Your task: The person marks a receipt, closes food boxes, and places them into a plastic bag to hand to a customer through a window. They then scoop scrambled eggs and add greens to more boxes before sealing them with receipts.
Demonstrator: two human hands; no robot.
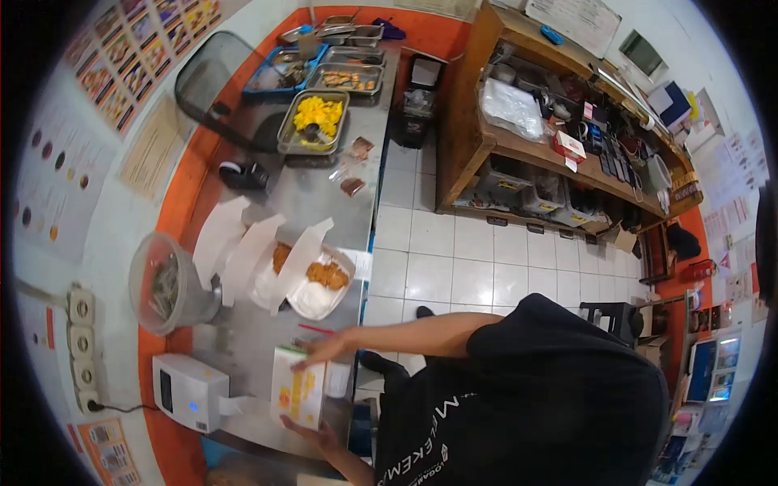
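A white box with yellow-orange print (297,393) is on the steel counter (251,344), between both hands. My right hand (326,348) grips its upper edge, with fingers over its face. My left hand (314,437) holds its lower edge. Left of the box stands a white printer (191,393) with a blue light and paper coming out. Above the box, open white food containers (331,300) hold fried food and something white, with their lids up. A thin red item (316,329) lies just above my right hand.
A clear tub (164,283) stands by the left wall. Farther up the counter are a tray of yellow food (313,123), a blue tray (279,71) and more metal trays. A wooden shelf unit (478,121) stands across the tiled floor (466,263).
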